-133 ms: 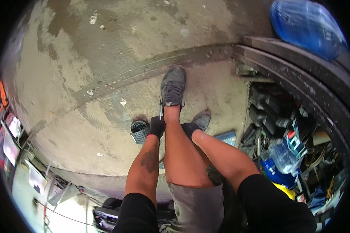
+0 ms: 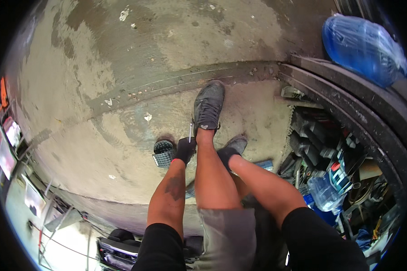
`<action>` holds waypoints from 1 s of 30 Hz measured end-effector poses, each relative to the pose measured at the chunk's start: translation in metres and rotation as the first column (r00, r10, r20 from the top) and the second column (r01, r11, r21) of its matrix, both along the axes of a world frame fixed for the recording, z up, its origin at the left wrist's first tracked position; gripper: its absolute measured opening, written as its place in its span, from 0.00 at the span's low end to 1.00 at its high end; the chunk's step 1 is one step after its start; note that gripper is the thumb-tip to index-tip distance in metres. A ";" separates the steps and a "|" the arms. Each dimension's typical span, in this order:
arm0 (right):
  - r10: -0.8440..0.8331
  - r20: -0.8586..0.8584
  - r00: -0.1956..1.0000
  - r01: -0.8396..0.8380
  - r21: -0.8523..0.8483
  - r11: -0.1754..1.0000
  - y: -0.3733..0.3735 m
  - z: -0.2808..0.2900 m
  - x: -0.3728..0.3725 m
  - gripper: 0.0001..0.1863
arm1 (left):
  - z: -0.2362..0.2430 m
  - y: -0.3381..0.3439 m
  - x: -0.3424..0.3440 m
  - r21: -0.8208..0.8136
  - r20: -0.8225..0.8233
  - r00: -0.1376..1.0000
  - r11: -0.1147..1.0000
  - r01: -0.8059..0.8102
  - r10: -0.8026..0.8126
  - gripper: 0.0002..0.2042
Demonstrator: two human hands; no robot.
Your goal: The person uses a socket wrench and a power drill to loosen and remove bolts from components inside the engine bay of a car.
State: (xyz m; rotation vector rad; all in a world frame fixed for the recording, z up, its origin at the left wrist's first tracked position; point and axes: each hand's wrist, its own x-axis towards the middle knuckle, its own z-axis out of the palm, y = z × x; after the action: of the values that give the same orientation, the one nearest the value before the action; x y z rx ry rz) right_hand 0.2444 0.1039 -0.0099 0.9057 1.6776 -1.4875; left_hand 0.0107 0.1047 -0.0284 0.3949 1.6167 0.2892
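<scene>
Concrete floor (image 2: 135, 176), stained and scuffed, fills most of the view. Far left edge: one orange object (image 2: 4, 92), kind not clear. Left of centre: one slide sandal (image 2: 163, 159), dark with a studded footbed, lying on the floor. Just right of it: left hand (image 2: 185, 150), one of two in black gloves, closed around one slim silver tool. Tool (image 2: 190, 131): straight, thin, bright metal, projecting upward from the glove beside the ankle; its lower part is hidden in the grip. Centre: two dark shoes. First shoe (image 2: 209, 106), on the outstretched foot, is grey-black, laced, dusty. Right hand (image 2: 224, 156) sits partly behind the leg, near the second shoe (image 2: 237, 143); finger state cannot be told. Further right: one flat blue packet (image 2: 264, 165), one clear plastic bottle (image 2: 322, 193) amid clutter, dark metal rails (image 2: 348, 101), one large blue plastic jug (image 2: 364, 49) in film.
</scene>
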 end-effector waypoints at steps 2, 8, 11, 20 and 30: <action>0.188 -0.144 0.971 -0.208 -0.133 0.969 -0.030 0.048 0.009 0.19 | 0.044 -0.060 -0.027 -0.106 -0.056 0.973 0.967 -0.231 0.226 0.12; 0.049 -0.217 0.975 -0.009 0.183 0.983 0.088 0.167 0.110 0.20 | 0.248 -0.260 -0.003 -0.311 -0.268 0.962 0.950 -0.030 -0.057 0.21; 0.649 -0.246 0.720 -0.638 0.132 0.758 0.135 0.251 0.156 0.18 | 0.387 -0.329 -0.020 -0.419 -0.006 0.996 0.905 0.080 -0.091 0.22; -0.063 0.069 0.996 0.028 0.428 0.903 0.315 0.540 0.107 0.18 | 0.484 -0.019 -0.262 0.057 0.087 0.580 0.578 -0.814 0.810 0.15; -0.228 0.034 0.973 0.189 0.448 0.874 0.516 0.551 -0.072 0.16 | 0.645 0.422 -0.508 0.686 -0.002 0.755 0.550 -0.476 0.655 0.15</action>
State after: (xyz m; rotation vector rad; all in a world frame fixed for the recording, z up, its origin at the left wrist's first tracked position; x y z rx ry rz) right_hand 0.1726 0.6203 0.5410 1.4147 1.9415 -1.1898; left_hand -0.4974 0.5263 0.6161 0.4231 1.8403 1.4067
